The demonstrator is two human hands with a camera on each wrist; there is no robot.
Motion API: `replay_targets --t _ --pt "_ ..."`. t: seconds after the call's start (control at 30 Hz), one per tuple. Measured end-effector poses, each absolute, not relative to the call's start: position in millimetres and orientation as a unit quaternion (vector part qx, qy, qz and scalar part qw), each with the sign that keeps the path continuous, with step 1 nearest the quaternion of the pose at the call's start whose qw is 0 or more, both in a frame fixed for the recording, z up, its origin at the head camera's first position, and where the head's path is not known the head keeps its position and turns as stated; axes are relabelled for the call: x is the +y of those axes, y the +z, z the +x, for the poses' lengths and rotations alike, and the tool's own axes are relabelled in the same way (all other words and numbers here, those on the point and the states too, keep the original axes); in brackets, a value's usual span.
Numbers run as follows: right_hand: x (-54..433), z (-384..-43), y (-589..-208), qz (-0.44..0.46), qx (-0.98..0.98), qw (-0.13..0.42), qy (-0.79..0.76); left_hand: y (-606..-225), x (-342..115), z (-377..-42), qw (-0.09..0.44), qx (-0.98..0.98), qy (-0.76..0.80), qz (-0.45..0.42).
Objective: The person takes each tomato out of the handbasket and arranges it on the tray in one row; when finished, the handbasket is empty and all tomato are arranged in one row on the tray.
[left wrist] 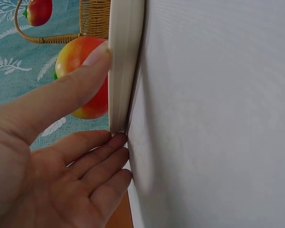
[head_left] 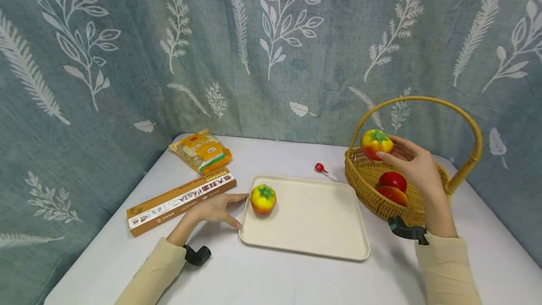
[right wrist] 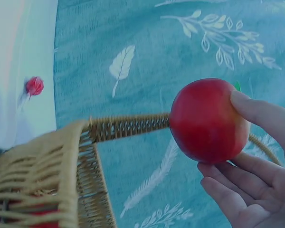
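My right hand (head_left: 408, 161) holds a red-and-yellow tomato (head_left: 376, 144) with a green leafy top, raised over the wicker basket (head_left: 360, 187). In the right wrist view the thumb and fingers grip the tomato (right wrist: 206, 121) from one side. Down at the left edge of the cream tray (head_left: 305, 244), my left hand (head_left: 216, 210) touches the rim with thumb and fingertips spread apart. The left wrist view has the thumb and fingers (left wrist: 111, 187) fairly straight against the tray's edge (left wrist: 126, 61). A second tomato (head_left: 263, 200) sits on the tray near that hand.
Inside the basket lie a red fruit (head_left: 393, 181) and an orange-red one (head_left: 393, 196), under its tall arched handle (head_left: 476, 140). A red lollipop (head_left: 320, 168) is behind the tray. A long pasta box (head_left: 182, 201) and a yellow food packet (head_left: 202, 151) lie on the left.
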State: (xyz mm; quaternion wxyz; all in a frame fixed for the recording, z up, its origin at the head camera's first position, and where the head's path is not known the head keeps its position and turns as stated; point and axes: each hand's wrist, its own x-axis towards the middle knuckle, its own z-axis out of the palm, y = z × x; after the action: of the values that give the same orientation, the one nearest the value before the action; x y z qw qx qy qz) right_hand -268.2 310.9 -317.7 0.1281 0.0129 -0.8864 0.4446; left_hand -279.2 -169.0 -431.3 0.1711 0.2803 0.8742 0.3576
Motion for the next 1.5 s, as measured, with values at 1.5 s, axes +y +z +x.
replay_targets --t 1.5 --pt "230 -268 -337 0.180 -0.857 0.134 0.464 -431 -169 -279 0.168 0.870 0.358 0.294"
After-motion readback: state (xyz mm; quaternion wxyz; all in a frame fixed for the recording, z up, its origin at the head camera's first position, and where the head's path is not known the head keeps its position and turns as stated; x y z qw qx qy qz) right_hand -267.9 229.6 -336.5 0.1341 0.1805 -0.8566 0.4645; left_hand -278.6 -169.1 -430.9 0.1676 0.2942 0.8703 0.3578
